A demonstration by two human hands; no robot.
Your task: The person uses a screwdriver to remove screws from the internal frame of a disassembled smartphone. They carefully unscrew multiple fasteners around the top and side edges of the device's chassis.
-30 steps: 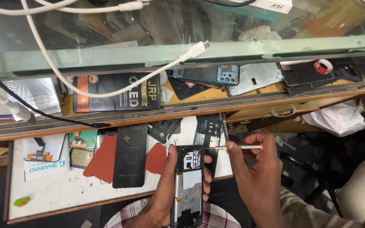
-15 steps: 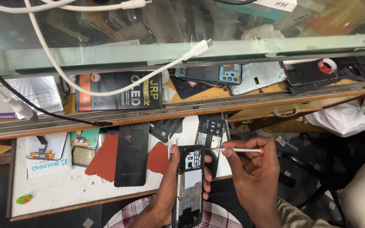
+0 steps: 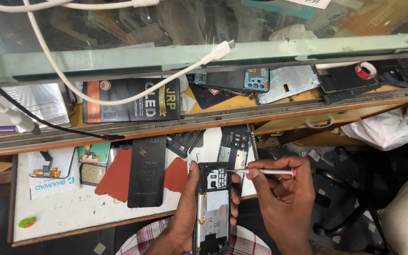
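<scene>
Right at the bottom middle, we've got the phone (image 3: 212, 208) with its back off, standing up lengthwise in our left hand (image 3: 185, 217). That hand is closed around it, thumb along the phone's left edge and fingertips peeking out on its right edge. Battery and the black inner frame are showing.

Just right of the phone, our right hand (image 3: 284, 198) is pinched shut on a screwdriver (image 3: 260, 172), which lies nearly level. Its thin tip touches the upper part of the phone, up by the black frame; the handle end has a red cap.

Left of the phone, on the white board (image 3: 57, 212), a black back cover (image 3: 146, 171) lies flat over two red pieces (image 3: 116, 175). Farther left of the phone there's a small packet (image 3: 53, 172) with a part pictured on it, and a green blob (image 3: 27, 221) near the board's corner.

Just above the phone sits another stripped frame (image 3: 233, 150). Higher up from the phone, on the wooden shelf (image 3: 279, 109), we see a black box (image 3: 131, 100), a blue-edged phone body (image 3: 232, 79), a grey metal plate (image 3: 286, 84) and a tape roll (image 3: 365, 70). A white cable (image 3: 166, 78) droops over the glass top above all that, plug end hanging free.
</scene>
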